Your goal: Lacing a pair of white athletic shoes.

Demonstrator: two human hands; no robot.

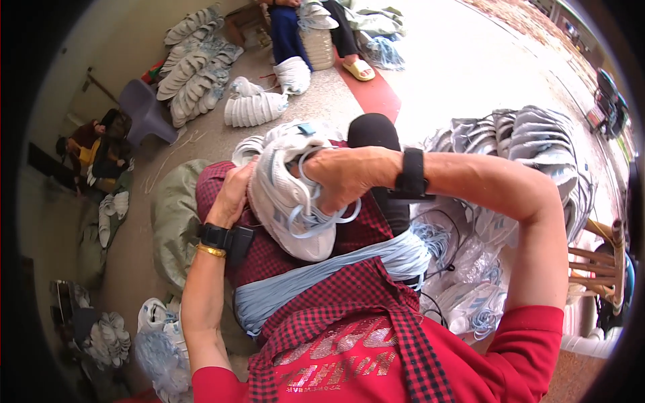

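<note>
A white sneaker with a light blue lace rests on my lap, toe toward me. My left hand grips the sneaker's left side, fingers partly behind it. At the shoe's opening, my right hand is closed around the lace; its fingertips are partly hidden by the shoe. Loose lace loops hang below that hand. Across my lap, over a red checked apron, lies a long bundle of light blue laces. More white shoes sit just beyond the sneaker.
Stacked white shoe uppers stand at right, near a wooden chair. Plastic-wrapped shoes lie below them. A green sack is at left. Farther off are shoe piles, a purple chair and a seated person.
</note>
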